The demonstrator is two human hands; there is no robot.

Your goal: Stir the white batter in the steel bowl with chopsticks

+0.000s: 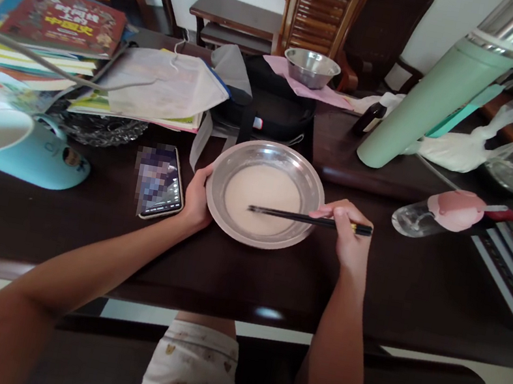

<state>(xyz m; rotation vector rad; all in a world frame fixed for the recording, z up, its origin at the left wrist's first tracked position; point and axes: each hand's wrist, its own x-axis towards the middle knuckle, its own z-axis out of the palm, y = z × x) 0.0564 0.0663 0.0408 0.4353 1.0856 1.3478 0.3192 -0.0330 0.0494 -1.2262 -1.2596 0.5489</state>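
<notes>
At the left stands a mug (53,163); I see its pale inner wall, not its bottom. Right of it, a phone (163,185) lies just beside my left hand (198,198), lit screen turned up, likely so I can glance at it. That hand grips the left side of the bowl (216,201), thumb at the rim, fingers out of sight, I judge to steady it. The bowl sits straight before me over the table (245,283), with milky liquid (262,186) in it. My right hand (349,231) pinches the chopsticks (292,216) towards their right ends, leaving length to cross the rim, tips at the liquid. Farther right, a flask (435,104) hides its contents; nearer is a clear bottle (411,216).
</notes>
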